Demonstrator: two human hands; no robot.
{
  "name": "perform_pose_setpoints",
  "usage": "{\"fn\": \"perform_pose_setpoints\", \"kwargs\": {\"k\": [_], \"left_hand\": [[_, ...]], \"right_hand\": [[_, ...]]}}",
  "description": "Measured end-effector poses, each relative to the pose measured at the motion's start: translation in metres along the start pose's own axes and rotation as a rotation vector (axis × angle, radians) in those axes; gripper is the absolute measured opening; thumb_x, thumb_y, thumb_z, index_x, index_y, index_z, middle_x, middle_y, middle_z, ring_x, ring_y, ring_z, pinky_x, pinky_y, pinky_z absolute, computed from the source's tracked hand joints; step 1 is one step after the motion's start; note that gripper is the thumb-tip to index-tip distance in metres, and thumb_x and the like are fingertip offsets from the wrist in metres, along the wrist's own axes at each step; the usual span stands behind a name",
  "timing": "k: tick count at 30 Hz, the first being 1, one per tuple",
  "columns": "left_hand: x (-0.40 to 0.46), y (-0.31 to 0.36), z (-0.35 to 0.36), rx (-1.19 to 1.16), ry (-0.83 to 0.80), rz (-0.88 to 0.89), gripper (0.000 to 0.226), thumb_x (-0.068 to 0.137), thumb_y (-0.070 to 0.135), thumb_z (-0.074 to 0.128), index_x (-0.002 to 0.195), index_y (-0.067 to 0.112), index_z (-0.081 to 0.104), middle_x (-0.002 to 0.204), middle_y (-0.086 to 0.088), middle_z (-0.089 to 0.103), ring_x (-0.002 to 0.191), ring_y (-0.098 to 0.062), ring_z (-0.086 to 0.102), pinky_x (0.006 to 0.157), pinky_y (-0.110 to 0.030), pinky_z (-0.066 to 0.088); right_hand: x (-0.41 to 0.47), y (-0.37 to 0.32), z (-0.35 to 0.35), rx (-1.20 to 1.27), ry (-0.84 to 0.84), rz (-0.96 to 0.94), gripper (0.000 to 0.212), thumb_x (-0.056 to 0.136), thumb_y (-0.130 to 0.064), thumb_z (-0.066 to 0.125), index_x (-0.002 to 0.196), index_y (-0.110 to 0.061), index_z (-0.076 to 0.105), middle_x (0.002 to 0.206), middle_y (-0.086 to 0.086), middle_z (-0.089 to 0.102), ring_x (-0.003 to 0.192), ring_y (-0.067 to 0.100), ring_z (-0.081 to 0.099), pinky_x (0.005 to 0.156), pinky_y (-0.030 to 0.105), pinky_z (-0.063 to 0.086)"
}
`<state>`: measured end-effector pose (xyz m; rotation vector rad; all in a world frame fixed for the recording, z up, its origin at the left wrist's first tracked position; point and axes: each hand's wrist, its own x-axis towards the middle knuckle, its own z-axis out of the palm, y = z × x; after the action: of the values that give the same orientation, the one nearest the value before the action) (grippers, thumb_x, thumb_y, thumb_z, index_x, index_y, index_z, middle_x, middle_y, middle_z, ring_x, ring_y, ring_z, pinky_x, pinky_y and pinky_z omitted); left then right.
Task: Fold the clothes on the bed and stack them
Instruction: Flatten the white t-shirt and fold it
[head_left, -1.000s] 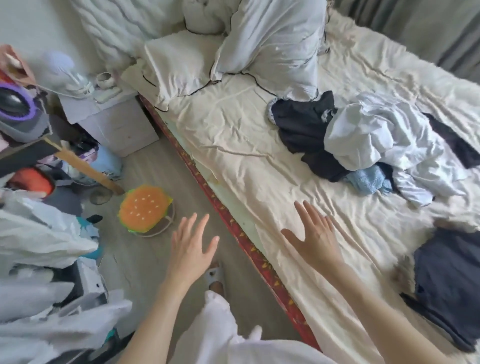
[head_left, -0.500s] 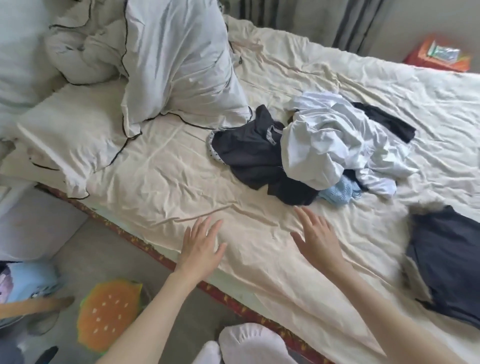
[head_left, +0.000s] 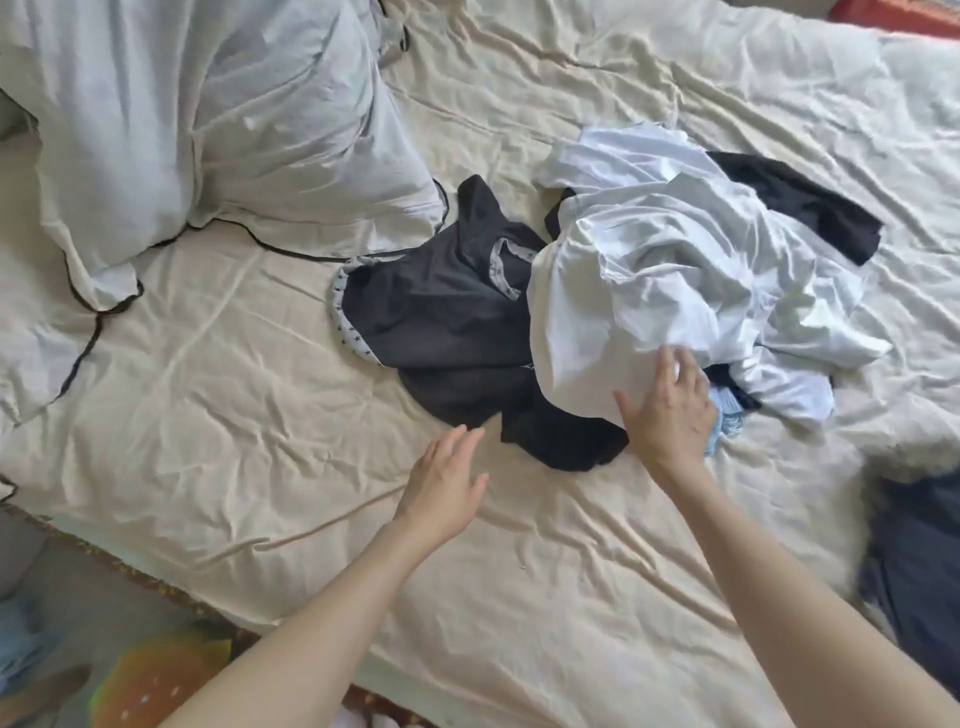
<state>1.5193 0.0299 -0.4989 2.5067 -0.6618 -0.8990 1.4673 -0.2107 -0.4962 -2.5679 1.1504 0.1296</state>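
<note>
While a heap of crumpled white, dark grey, black and pale blue clothes (head_left: 623, 291) lies mid-bed on the wrinkled cream sheet (head_left: 234, 426), the right hand (head_left: 670, 410) rests flat-fingered on its near edge, the left hand (head_left: 444, 483) hovering open just beside it.

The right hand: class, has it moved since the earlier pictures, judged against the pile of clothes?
Yes. The right hand has moved forward to the pile: its open fingers now rest on the white garment, where earlier it hovered over bare sheet short of the clothes.
</note>
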Motion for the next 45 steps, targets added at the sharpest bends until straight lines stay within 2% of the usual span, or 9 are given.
{"fn": "perform_pose_setpoints", "kwargs": {"k": [2, 5, 8, 11, 15, 24, 29, 36, 45], "left_hand": [[0.031, 0.018, 0.007, -0.302, -0.004, -0.122, 0.054, 0.095, 0.020, 0.052, 0.145, 0.017, 0.033, 0.148, -0.004, 0.036, 0.135, -0.017, 0.034, 0.107, -0.023, 0.026], [0.077, 0.046, 0.012, -0.816, 0.002, -0.418, 0.057, 0.093, 0.018, 0.057, 0.145, 0.015, 0.033, 0.145, -0.006, 0.042, 0.129, -0.018, 0.044, 0.104, -0.028, 0.037], [0.116, 0.069, 0.014, -0.961, -0.069, -0.448, 0.055, 0.092, 0.021, 0.060, 0.142, 0.013, 0.038, 0.140, -0.003, 0.048, 0.118, -0.017, 0.051, 0.098, -0.031, 0.042], [0.135, 0.085, 0.012, -0.954, -0.077, -0.435, 0.024, 0.092, 0.023, 0.061, 0.115, 0.015, 0.059, 0.117, 0.000, 0.062, 0.094, -0.011, 0.056, 0.080, -0.024, 0.041], [0.126, 0.080, 0.000, -0.955, 0.031, -0.403, 0.012, 0.094, 0.021, 0.057, 0.099, 0.012, 0.064, 0.098, 0.000, 0.068, 0.095, -0.015, 0.063, 0.072, -0.019, 0.045], [0.034, 0.057, -0.126, -1.037, 0.311, -0.126, 0.007, 0.093, 0.011, 0.058, 0.089, 0.013, 0.064, 0.084, 0.001, 0.071, 0.076, -0.008, 0.069, 0.065, -0.018, 0.054], [-0.032, 0.065, -0.209, -1.028, 0.477, 0.030, 0.007, 0.090, 0.009, 0.062, 0.084, 0.012, 0.063, 0.075, -0.002, 0.068, 0.064, -0.008, 0.066, 0.059, -0.021, 0.056], [-0.113, 0.059, -0.315, -0.949, 0.680, 0.227, 0.010, 0.084, 0.008, 0.069, 0.077, 0.013, 0.065, 0.068, -0.002, 0.067, 0.053, -0.006, 0.064, 0.050, -0.022, 0.055], [-0.154, -0.036, -0.361, -1.004, 0.723, 0.062, 0.013, 0.086, 0.007, 0.068, 0.095, 0.002, 0.062, 0.081, -0.008, 0.063, 0.069, -0.020, 0.063, 0.067, -0.031, 0.058]], "right_hand": [[0.013, 0.007, 0.011, 0.002, 0.001, 0.068, 0.049, 0.092, -0.029, 0.057, 0.137, -0.012, 0.044, 0.137, 0.011, 0.048, 0.126, 0.031, 0.040, 0.097, 0.047, 0.031], [0.014, 0.013, 0.023, 0.027, 0.148, -0.103, 0.014, 0.092, -0.013, 0.057, 0.095, -0.006, 0.069, 0.096, 0.012, 0.070, 0.097, 0.033, 0.059, 0.087, 0.041, 0.031], [0.011, 0.014, 0.029, 0.183, 0.280, -0.178, 0.004, 0.079, 0.003, 0.069, 0.078, 0.000, 0.070, 0.077, 0.015, 0.068, 0.076, 0.038, 0.062, 0.075, 0.045, 0.042], [0.007, 0.008, 0.026, 0.334, 0.271, -0.237, 0.006, 0.078, 0.010, 0.068, 0.081, 0.004, 0.067, 0.082, 0.019, 0.065, 0.076, 0.040, 0.060, 0.068, 0.048, 0.050], [-0.006, -0.002, 0.011, 0.393, 0.307, -0.263, 0.005, 0.079, 0.007, 0.068, 0.082, 0.002, 0.067, 0.092, 0.015, 0.066, 0.086, 0.036, 0.060, 0.077, 0.046, 0.046], [-0.041, -0.063, -0.074, 0.594, 0.359, -0.365, 0.007, 0.083, 0.004, 0.067, 0.090, 0.004, 0.067, 0.083, 0.009, 0.069, 0.075, 0.025, 0.065, 0.067, 0.034, 0.049], [-0.062, -0.121, -0.138, 0.731, 0.294, -0.397, 0.010, 0.088, -0.004, 0.063, 0.097, -0.003, 0.068, 0.080, -0.007, 0.062, 0.071, 0.008, 0.057, 0.066, 0.002, 0.040], [-0.104, -0.208, -0.220, 0.819, 0.269, -0.440, 0.008, 0.089, -0.016, 0.062, 0.089, -0.023, 0.065, 0.076, -0.020, 0.058, 0.071, -0.009, 0.054, 0.064, 0.002, 0.037], [-0.173, -0.317, -0.240, 0.753, 0.170, -0.588, 0.008, 0.086, -0.013, 0.065, 0.081, -0.019, 0.066, 0.070, -0.019, 0.057, 0.066, -0.011, 0.052, 0.058, -0.001, 0.036]]}}
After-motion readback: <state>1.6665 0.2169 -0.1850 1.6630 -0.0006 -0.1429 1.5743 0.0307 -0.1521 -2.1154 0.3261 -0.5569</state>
